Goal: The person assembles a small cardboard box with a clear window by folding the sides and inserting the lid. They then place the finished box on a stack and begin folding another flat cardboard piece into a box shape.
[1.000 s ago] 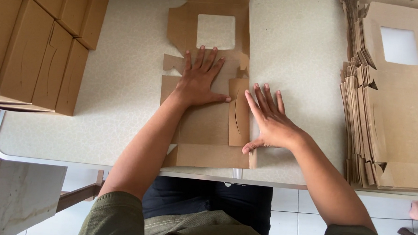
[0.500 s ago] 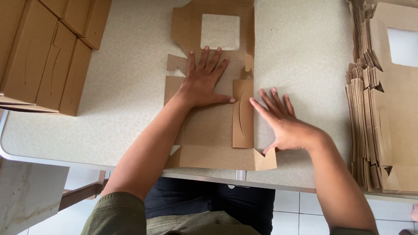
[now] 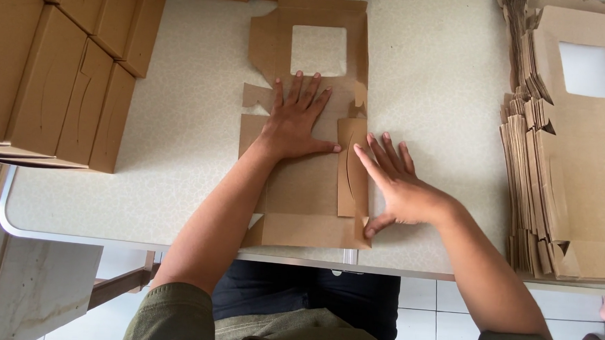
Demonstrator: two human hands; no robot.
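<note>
Left hand (image 3: 296, 122): we press it flat, fingers spread, gripping nothing, on the flat box blank (image 3: 301, 190) lying mid-table (image 3: 180, 165). Our right hand (image 3: 397, 188), open, pushes the blank's folded side flap (image 3: 351, 169) down.

A pale, speckled worktop (image 3: 181, 151) with a rounded near-left corner and a metal edge carries everything here. In the middle lies a flat brown cardboard box blank (image 3: 301, 190) with a square window cut-out at its far end — it reaches from the near edge almost to the far one, and one side flap is folded up along its right side. On the left sit folded-up brown boxes (image 3: 55, 71), packed side by side and running off the far-left corner. On the right rests a thick stack of flat blanks (image 3: 561, 174), the top one showing its own window — well apart from the middle blank.
</note>
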